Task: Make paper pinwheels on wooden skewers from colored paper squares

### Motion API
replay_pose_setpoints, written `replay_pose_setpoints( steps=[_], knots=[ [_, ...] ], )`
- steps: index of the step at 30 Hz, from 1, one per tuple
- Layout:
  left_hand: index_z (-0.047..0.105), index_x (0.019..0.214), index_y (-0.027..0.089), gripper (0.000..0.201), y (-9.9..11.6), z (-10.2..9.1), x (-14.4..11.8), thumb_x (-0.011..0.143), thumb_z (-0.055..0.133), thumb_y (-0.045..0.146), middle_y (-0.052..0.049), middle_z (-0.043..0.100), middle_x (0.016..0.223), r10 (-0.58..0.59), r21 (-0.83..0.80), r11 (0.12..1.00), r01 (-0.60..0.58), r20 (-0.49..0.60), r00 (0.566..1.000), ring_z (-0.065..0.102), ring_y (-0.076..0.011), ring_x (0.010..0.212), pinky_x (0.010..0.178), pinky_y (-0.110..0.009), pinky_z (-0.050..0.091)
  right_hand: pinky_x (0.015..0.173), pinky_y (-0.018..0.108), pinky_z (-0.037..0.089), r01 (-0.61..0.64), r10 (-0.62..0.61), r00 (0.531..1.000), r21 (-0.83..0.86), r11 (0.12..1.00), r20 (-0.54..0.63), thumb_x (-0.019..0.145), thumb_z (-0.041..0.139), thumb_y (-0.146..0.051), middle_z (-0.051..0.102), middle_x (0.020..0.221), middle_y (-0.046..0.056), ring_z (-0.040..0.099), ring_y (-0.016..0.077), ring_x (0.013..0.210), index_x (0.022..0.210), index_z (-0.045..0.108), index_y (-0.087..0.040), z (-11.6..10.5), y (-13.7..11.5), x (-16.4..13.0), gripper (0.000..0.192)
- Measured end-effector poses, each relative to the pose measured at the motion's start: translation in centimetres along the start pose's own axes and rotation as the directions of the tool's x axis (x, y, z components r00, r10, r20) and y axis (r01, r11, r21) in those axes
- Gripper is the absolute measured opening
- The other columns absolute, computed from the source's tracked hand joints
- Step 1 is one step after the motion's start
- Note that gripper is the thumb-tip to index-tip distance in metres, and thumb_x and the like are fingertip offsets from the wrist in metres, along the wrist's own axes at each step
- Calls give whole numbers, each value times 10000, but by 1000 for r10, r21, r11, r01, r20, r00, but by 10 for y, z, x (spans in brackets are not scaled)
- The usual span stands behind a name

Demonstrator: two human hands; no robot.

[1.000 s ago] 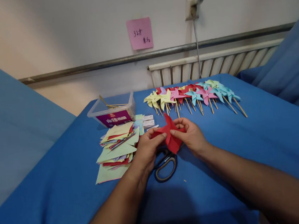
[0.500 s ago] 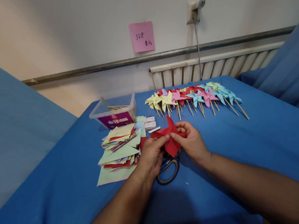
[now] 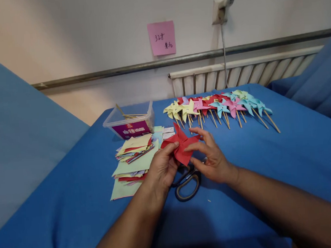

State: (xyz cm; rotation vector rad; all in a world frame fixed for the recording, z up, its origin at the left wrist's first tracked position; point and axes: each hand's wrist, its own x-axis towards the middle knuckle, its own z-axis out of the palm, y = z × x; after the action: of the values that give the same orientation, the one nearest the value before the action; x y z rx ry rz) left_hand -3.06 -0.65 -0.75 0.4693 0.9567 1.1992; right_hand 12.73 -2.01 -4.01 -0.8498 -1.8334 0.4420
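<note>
A red paper pinwheel [image 3: 181,147], its blades folded in to the middle, is held up over the table. My left hand [image 3: 165,165] grips it, thumb pressed on its centre. My right hand [image 3: 211,158] is at its right side with fingers apart, the fingertips close to the blades; whether they touch I cannot tell. Under the hands lie dark-handled scissors [image 3: 188,187], their blades mostly hidden. To the left is a pile of coloured paper sheets [image 3: 136,157]. Small white boxes [image 3: 168,130] lie just behind the pinwheel, partly covered by it.
A clear plastic box [image 3: 131,121] with thin sticks stands at the back left. Several finished pinwheels [image 3: 220,106] on sticks lie along the back right of the blue-covered table [image 3: 257,162]. Behind are a radiator [image 3: 247,69], a metal rail [image 3: 135,68] and a pink note [image 3: 162,38].
My right hand has let go of the pinwheel's centre and spread its fingers. My left thumb now holds the centre alone. The view has shifted slightly.
</note>
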Motion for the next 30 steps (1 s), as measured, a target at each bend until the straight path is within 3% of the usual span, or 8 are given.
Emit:
replay_pose_setpoints(
  steps=[4,8,15,19,30],
  knots=[
    [682,818,116,203,-3,-2,0,631,747,159,-38,707,737,-15,29,999,14,28,999,629,-144,616,601,-259,504,1047,504,336,-12,12,1000,11,1000,-6,777,672,-221,423,1379,25,406,285,1280,917,660,-295,1,1,1,159],
    [684,762,109,175,-6,-1,-2,626,765,184,-47,696,715,47,103,993,-53,57,997,624,-134,619,635,-245,496,1033,467,357,-129,133,990,100,987,-38,816,648,-253,503,1299,52,454,259,1243,820,655,-255,1,2,2,9],
    [715,828,96,265,-10,1,-4,605,788,220,-63,706,711,75,227,970,-92,85,994,624,-142,605,601,-244,479,973,423,400,-244,257,963,148,958,-75,797,654,-251,591,1132,76,527,242,1158,689,611,-215,2,6,4,121],
    [719,870,104,313,-12,2,-2,584,799,204,-77,728,810,85,237,966,-100,71,994,634,-142,621,613,-254,484,944,417,412,-275,288,954,141,951,-78,779,669,-252,612,1083,75,543,237,1124,655,604,-213,3,9,4,145],
    [729,867,112,338,-14,1,-1,560,810,228,-88,730,803,73,312,946,-83,44,996,624,-144,577,574,-254,471,922,430,415,-332,340,938,112,937,-63,764,674,-241,633,1025,62,555,237,1084,619,599,-217,4,10,5,165]
  ],
)
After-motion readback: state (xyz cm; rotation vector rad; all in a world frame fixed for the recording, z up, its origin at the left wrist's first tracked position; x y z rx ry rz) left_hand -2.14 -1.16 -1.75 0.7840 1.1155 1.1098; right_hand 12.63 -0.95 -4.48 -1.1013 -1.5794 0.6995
